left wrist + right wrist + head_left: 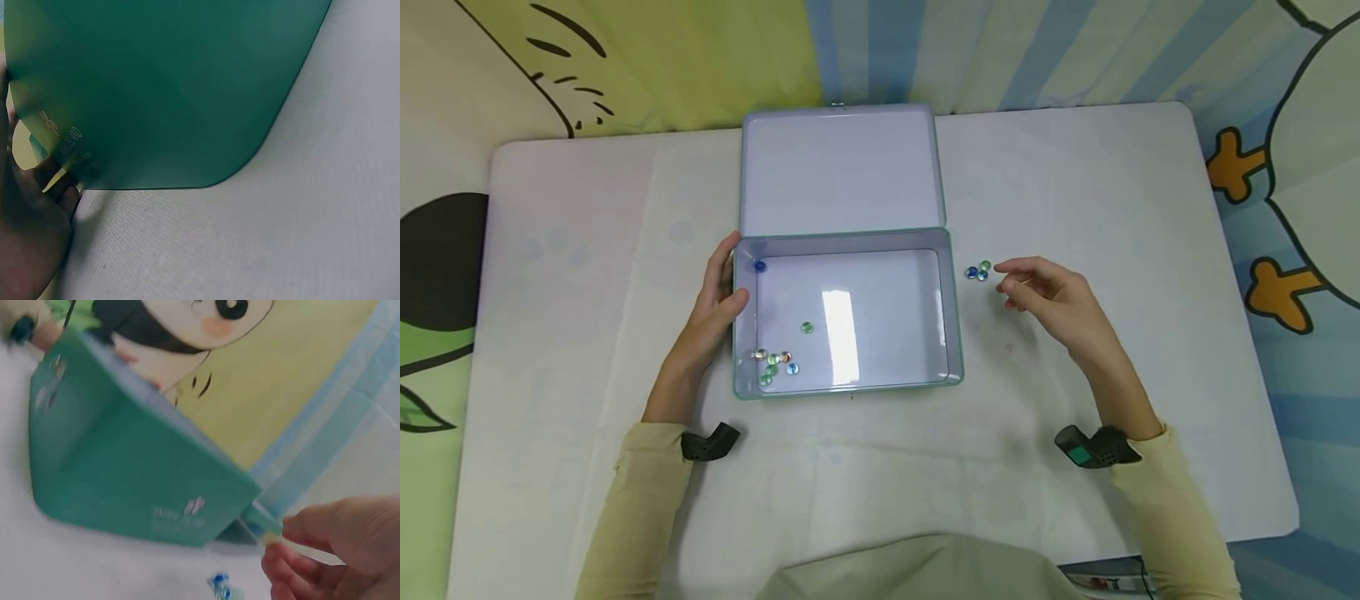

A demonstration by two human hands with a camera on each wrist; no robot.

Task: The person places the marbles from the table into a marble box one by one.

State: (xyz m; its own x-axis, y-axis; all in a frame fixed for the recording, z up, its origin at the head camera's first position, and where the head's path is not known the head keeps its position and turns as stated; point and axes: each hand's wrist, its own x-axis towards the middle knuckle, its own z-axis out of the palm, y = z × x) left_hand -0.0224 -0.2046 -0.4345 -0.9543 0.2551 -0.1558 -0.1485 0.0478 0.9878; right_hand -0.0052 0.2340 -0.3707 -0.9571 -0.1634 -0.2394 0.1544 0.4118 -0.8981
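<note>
A shallow box with a green outer wall (162,94) stands on the table, its pale inner floor (895,317) showing from above. My left hand (703,321) grips its left side, thumb over the rim and fingers along the outside. Inside lie a dark blue glass bead (761,267) by the back left corner, a green bead (807,327) and several more toward the front left. My right hand (1048,300) hovers just right of three beads on the table, a dark blue one (972,272), a lighter blue one (982,276) and a green one (986,265). Its thumb and index finger are bent, tips apart.
The box's lid (842,171) lies back behind it, toward the far table edge. Around the white-covered table (1075,183) hang cartoon-printed curtains (685,58). A black wrist camera (709,442) sits on the left wrist and another camera (1097,447) on the right.
</note>
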